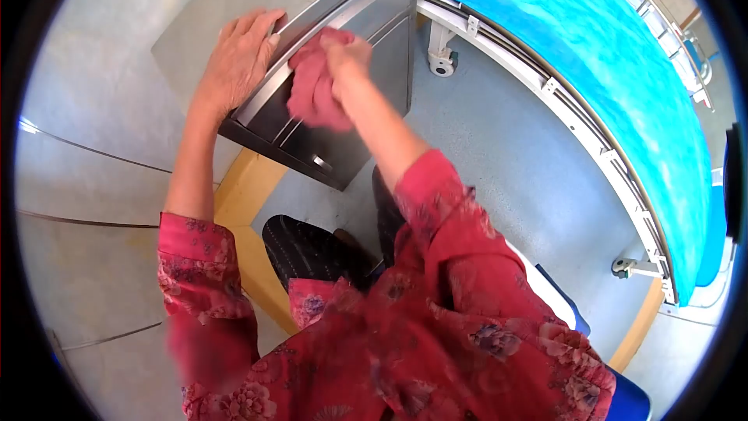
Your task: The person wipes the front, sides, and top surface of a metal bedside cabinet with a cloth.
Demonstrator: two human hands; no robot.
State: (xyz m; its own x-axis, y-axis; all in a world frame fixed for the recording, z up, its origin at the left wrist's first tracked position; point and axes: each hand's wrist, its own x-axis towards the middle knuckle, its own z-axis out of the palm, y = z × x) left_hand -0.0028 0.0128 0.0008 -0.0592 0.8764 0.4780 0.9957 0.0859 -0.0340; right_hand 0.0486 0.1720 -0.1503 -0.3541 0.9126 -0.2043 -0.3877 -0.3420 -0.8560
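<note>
A dark red cloth (313,93) is bunched in my right hand (349,61), whose fingers are closed on it. It lies against the upper front of a grey metal cabinet (393,51), by the drawer edge, and part of it hangs down over the front. My left hand (241,61) lies flat along the cabinet's top edge, holding nothing, fingers stretched out and slightly apart. Lower on the front, a small metal handle (321,162) shows. The right fingertips are partly hidden in the cloth and slightly blurred.
To the right stands a bed with a bright blue cover (576,47) and a white metal frame (545,82) on casters (442,62). Grey floor (499,164) with a tan border strip (253,187) lies below. My dark-trousered knee (300,245) is close to the cabinet.
</note>
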